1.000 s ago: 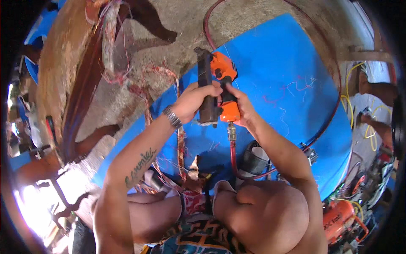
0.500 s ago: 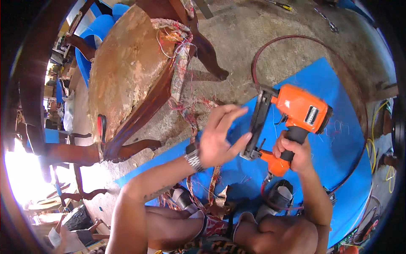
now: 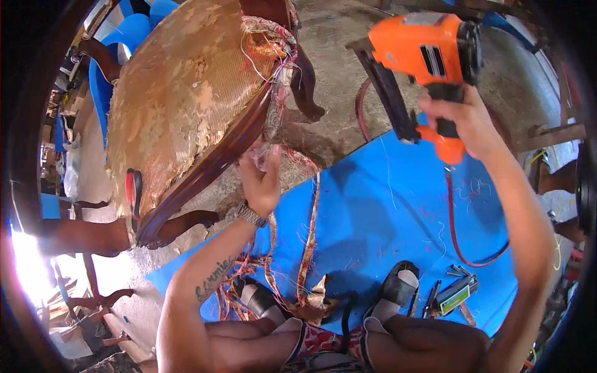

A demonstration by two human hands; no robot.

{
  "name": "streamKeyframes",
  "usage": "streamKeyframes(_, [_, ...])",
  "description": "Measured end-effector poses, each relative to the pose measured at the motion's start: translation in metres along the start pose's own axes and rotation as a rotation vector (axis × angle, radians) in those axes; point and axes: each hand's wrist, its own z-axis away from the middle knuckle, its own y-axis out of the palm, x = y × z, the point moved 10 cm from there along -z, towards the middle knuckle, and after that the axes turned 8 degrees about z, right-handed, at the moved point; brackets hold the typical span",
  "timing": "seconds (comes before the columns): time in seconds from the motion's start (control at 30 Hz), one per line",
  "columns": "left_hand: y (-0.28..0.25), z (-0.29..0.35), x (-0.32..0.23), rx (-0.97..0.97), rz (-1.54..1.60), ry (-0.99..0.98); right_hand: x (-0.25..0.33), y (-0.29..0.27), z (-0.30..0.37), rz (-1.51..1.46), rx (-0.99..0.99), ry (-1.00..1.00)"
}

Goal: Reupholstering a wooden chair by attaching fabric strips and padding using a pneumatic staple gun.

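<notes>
My right hand (image 3: pixel 463 118) is wrapped round the black grip of an orange pneumatic stapler (image 3: pixel 423 46), raised at the upper right with its dark magazine on the left side. A red air hose (image 3: pixel 454 224) hangs from the handle. My left hand (image 3: pixel 261 183) reaches up beside the chair's wooden rail, thumb and fingers apart, at a hanging patterned fabric strip (image 3: pixel 277 115). Its fingertips are slightly blurred. The tilted chair (image 3: pixel 180 99) shows a worn tan seat with frayed edges and dark carved wood. Torn fabric and loose threads (image 3: pixel 267 37) bunch at its upper corner.
A red-and-black handled tool (image 3: pixel 132 189) rests against the seat's lower edge. Blue sheeting (image 3: pixel 360 217) covers the floor, with fabric strips (image 3: pixel 305 267), loose threads, and a small green box (image 3: pixel 454 295) beside slim tools near my right foot. More furniture parts stand left and right.
The stapler has risen up and to the right in my right hand. My left hand has moved left to the chair rail and fabric strip. The chair appears slightly further left in view.
</notes>
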Motion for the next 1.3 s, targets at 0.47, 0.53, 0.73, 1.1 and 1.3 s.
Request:
streamKeyframes(0.47, [0.058,0.010,-0.088,0.486,0.479,-0.509,-0.068,0.092,0.034,-0.464,-0.267,-0.120])
streamKeyframes(0.53, [0.055,0.014,-0.072,0.472,0.591,-0.662,-0.076,0.093,0.034,-0.500,-0.279,-0.086])
streamKeyframes(0.73, [0.003,-0.021,-0.152,0.381,-0.446,-0.018,-0.099,0.086,0.025,-0.434,-0.275,-0.022])
streamKeyframes(1.1, [-0.028,-0.042,-0.169,0.190,-0.646,0.173,-0.204,0.100,0.028,0.598,-0.094,0.441])
streamKeyframes(1.3, [-0.029,-0.030,-0.162,0.147,-0.506,0.149,-0.192,0.127,0.020,0.767,0.075,0.432])
